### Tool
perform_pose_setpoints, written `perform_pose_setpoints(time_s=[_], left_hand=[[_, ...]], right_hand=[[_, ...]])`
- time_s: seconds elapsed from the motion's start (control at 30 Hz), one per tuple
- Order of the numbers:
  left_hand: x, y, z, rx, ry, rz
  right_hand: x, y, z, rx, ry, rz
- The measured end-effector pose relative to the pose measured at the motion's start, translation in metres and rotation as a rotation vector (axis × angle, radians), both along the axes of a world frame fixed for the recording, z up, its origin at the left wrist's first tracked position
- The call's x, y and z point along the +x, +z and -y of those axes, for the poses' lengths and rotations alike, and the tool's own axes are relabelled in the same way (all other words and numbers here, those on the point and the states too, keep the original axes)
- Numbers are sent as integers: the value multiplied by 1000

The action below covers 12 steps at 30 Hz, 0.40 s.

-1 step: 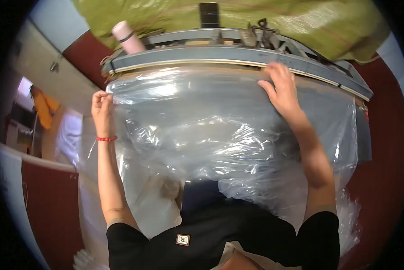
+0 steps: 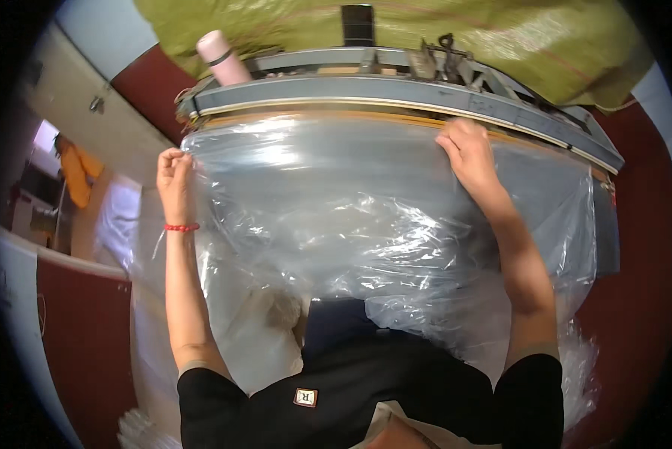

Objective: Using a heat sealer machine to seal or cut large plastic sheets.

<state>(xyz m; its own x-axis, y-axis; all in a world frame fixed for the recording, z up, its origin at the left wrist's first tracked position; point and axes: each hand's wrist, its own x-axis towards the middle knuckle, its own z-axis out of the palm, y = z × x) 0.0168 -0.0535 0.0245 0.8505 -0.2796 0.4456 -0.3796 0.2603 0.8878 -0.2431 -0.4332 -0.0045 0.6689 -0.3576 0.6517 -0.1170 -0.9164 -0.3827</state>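
A wide sheet of clear plastic film (image 2: 298,206) is spread in front of me, its far edge along a long grey metal bar (image 2: 313,91). My left hand (image 2: 174,176) pinches the film's far left corner between thumb and fingers. My right hand (image 2: 468,152) is closed at the far edge, right of the middle, just short of the bar. Its fingers are bent over the film edge, and their tips are partly hidden. Wrinkles and bright reflections cross the film's near half, which hangs down toward my body.
Behind the bar a pink bottle (image 2: 233,69) stands in the metal frame, and dark metal fittings (image 2: 447,63) stick up. Yellow-green woven sheeting (image 2: 530,41) covers the back. At left are a pale door (image 2: 89,82) and someone in orange (image 2: 75,176). More crumpled film lies low right.
My right hand has gone from spread fingers by the bar to a closed grip on the film edge, slightly nearer me. My left hand keeps its pinch. The view has shifted a little.
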Motion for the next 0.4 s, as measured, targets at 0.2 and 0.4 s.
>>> perform_pose_setpoints(time_s=[0.2, 0.4], left_hand=[[-3, -37, -29, 1100, 346, 613], [-102, -69, 32, 1202, -236, 886]], right_hand=[[-61, -34, 25, 482, -50, -48], [-221, -67, 123, 394, -511, -68]])
